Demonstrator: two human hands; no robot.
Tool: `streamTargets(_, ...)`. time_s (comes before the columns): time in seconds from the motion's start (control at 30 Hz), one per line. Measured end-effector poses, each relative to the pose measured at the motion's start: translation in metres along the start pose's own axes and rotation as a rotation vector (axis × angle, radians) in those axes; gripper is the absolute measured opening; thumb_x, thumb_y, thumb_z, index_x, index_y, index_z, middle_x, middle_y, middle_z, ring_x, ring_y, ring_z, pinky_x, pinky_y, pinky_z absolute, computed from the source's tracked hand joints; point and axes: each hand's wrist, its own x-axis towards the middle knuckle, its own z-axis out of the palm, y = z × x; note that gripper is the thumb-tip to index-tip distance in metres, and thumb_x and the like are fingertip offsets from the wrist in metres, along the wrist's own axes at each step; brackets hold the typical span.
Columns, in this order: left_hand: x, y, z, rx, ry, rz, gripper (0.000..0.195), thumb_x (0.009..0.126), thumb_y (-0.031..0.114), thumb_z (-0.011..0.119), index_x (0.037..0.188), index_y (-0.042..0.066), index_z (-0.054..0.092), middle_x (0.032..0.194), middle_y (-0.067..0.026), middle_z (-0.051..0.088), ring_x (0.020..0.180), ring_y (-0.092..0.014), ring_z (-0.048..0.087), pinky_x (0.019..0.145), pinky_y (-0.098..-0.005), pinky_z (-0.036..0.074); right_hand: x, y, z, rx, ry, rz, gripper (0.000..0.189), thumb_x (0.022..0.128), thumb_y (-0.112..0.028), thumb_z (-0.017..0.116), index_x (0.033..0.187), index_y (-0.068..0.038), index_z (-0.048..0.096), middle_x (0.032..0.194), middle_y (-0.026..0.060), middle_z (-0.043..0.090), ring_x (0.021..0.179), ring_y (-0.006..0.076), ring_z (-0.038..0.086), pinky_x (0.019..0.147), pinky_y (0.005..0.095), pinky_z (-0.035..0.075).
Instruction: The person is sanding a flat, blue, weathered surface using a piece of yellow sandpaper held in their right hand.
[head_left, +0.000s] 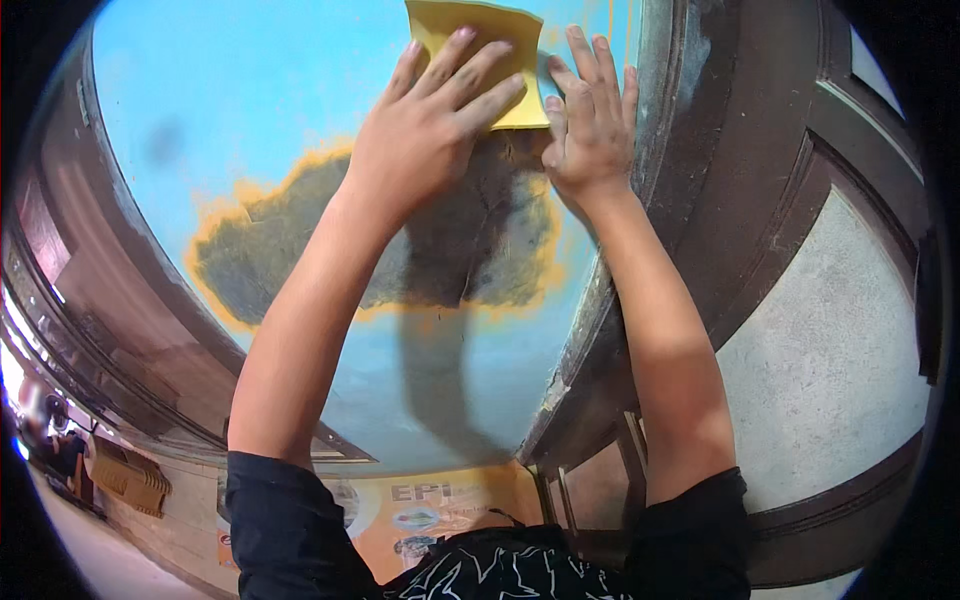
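My left hand (442, 112) lies with its fingers spread over a yellow sheet of what looks like sandpaper (517, 26), pressing it against a light-blue painted wall (240, 82). The lower right corner of the sheet reaches almost to my right hand (592, 120). That hand has its fingers apart, resting on or close to the wall beside the dark wooden frame; exact contact cannot be told. Below both hands spreads a rough grey bare patch (292, 232) with a ragged orange-yellow border and thin cracks. My left forearm covers part of it.
A dark wooden frame (577, 352) with worn paint edges the wall on the right, beside pale panels (840, 360). Another brown frame (127, 187) bounds the left. Lower down are an orange printed sheet (465, 487) bearing writing and a tan slatted object (131, 476).
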Motion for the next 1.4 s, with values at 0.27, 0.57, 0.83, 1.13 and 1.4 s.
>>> streamTargets(0.27, -0.057, -0.014, -0.030, -0.055, -0.092, -0.005, 0.059, 0.090, 0.006, 0.060, 0.146, 0.026, 0.059, 0.163, -0.0030, 0.046, 0.153, -0.031, 0.039, 0.123, -0.0570, 0.031, 0.016, -0.043, 0.010, -0.011, -0.015, 0.006, 0.041, 0.095, -0.016, 0.058, 0.136, -0.013, 0.057, 0.163, 0.0066, 0.042, 0.154, 0.0325, 0.034, 0.124, 0.0616, 0.020)
streamTargets(0.57, -0.009, -0.050, -0.047, -0.087, 0.047, -0.020, 0.060, 0.087, 0.006, 0.065, 0.144, 0.021, 0.059, 0.160, -0.0062, 0.048, 0.152, -0.035, 0.039, 0.120, -0.0597, 0.034, 0.035, -0.061, 0.006, -0.017, -0.047, 0.019, 0.048, 0.089, -0.015, 0.061, 0.136, -0.014, 0.057, 0.164, 0.0071, 0.042, 0.154, 0.0333, 0.034, 0.125, 0.0615, 0.019)
streamTargets(0.83, -0.063, -0.040, -0.043, -0.140, -0.136, -0.010, 0.057, 0.091, 0.006, 0.058, 0.146, 0.023, 0.059, 0.163, -0.0041, 0.046, 0.154, -0.031, 0.037, 0.124, -0.0569, 0.029, 0.042, -0.058, 0.019, 0.000, -0.002, 0.002, 0.043, 0.095, -0.016, 0.058, 0.137, -0.014, 0.055, 0.163, 0.0080, 0.044, 0.154, 0.0335, 0.036, 0.124, 0.0616, 0.019)
streamTargets(1.13, -0.018, -0.072, -0.037, -0.053, 0.011, 0.025, 0.054, 0.092, 0.010, 0.062, 0.144, 0.023, 0.060, 0.160, -0.0051, 0.049, 0.151, -0.031, 0.042, 0.121, -0.0561, 0.034, 0.054, -0.055, 0.028, -0.042, -0.001, 0.015, 0.040, 0.097, -0.017, 0.058, 0.136, -0.014, 0.056, 0.163, 0.0063, 0.044, 0.154, 0.0329, 0.035, 0.125, 0.0613, 0.019)
streamTargets(1.4, -0.045, -0.039, -0.032, -0.076, -0.105, 0.063, 0.053, 0.092, 0.012, 0.061, 0.144, 0.021, 0.060, 0.161, -0.0010, 0.048, 0.152, -0.029, 0.041, 0.123, -0.0571, 0.030, 0.053, -0.040, 0.021, -0.026, 0.010, -0.010, 0.039, 0.094, -0.015, 0.060, 0.133, -0.012, 0.058, 0.163, 0.0072, 0.044, 0.154, 0.0332, 0.036, 0.124, 0.0609, 0.020)
